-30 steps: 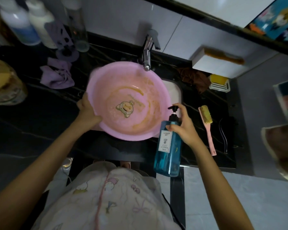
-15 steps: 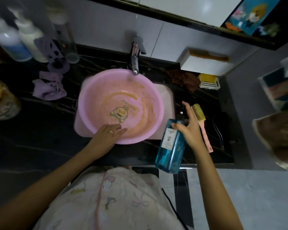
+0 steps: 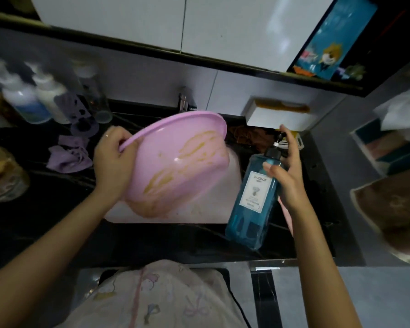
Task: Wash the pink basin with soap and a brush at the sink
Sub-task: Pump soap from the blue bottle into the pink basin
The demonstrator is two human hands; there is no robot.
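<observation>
Swung the pink basin (image 3: pixel 175 166) up from lying flat in the white sink (image 3: pixel 232 162) half a second ago to a steep tilt, and shifted the left grip (image 3: pixel 114 159) from the near rim round to the left rim. Now curls fingers and thumb round that rim, holding the raised edge toward the table's back-left corner and the lower wall down in the sink at mid-table, below the faucet (image 3: pixel 186 100). Shows orange-brown streaks across the wall; cannot tell for sure whether on the inner or outer face. Probably tips it so as to bring the dirty wall within reach of the soap and to keep drips in the sink, off the black table (image 3: pixel 152 240).

Carries the blue soap bottle (image 3: pixel 253 197) in the right grip (image 3: pixel 287 176), just right of the sink toward the table's front edge, wrapped round the shoulder below the black pump (image 3: pixel 279 138), thumb on the front and forefinger raised by the pump head, apparently ready to press. Leans the bottle toward the basin, likely to aim the nozzle. Cannot tell whether its base touches the table. Leaves the brush (image 3: pixel 286 216) on the table behind the right wrist, with only a bit of pink handle in sight. Sees no soap on the basin yet.
</observation>
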